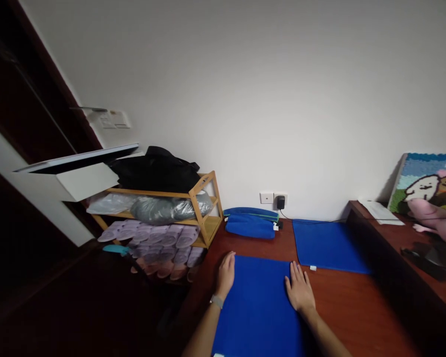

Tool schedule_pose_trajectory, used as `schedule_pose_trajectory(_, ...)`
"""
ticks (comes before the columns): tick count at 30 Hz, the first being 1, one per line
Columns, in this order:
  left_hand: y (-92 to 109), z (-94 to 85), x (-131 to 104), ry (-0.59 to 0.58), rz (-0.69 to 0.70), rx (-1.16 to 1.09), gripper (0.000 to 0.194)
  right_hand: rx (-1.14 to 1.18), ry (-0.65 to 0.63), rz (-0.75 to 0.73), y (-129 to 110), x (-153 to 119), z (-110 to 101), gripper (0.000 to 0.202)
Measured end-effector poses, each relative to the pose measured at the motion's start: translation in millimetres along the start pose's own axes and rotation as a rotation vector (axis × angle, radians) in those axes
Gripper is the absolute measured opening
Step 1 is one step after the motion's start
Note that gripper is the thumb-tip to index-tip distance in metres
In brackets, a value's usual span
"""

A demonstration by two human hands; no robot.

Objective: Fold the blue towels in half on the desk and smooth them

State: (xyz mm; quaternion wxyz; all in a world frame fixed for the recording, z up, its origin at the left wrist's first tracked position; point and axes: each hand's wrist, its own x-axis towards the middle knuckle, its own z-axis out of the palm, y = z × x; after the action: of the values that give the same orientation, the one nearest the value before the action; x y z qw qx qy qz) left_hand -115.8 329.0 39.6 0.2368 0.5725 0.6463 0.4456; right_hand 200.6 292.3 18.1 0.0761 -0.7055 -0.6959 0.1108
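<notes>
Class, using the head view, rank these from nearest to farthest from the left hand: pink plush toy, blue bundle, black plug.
1. Blue bundle: just beyond the left hand, slightly right.
2. Black plug: farther ahead and right, at the wall.
3. Pink plush toy: far right.

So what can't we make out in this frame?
All in the head view:
- Near end of the blue cloth: cut off by the bottom edge.
- Cloth border under the right grip: hidden by it.
- White tag on the farther blue cloth: too small to read.
- Contents of the black bag: hidden by its fabric.
- Picture board: cut off by the right edge.
</notes>
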Motion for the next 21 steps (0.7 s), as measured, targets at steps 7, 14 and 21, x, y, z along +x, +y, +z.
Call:
schedule_pose_trajectory(7, -5, -2.9, -69, -0.190, 0.229, 0.601, 0.061, -0.040, -0.033, -0.010, -1, -1, -11, 0.071)
schedule_pose_trajectory(14, 10, -11.7, -96, -0.243, 0.243, 0.647, 0.066, 0.043, 0.033, 0.034, 0, -33, -12, 0.069)
schedule_pose_trajectory(21, 91, 87.4, -136, -0.510, 0.513, 0.510, 0.063, 0.006, -0.004, -0.020, -5, -85, 5, 0.068)
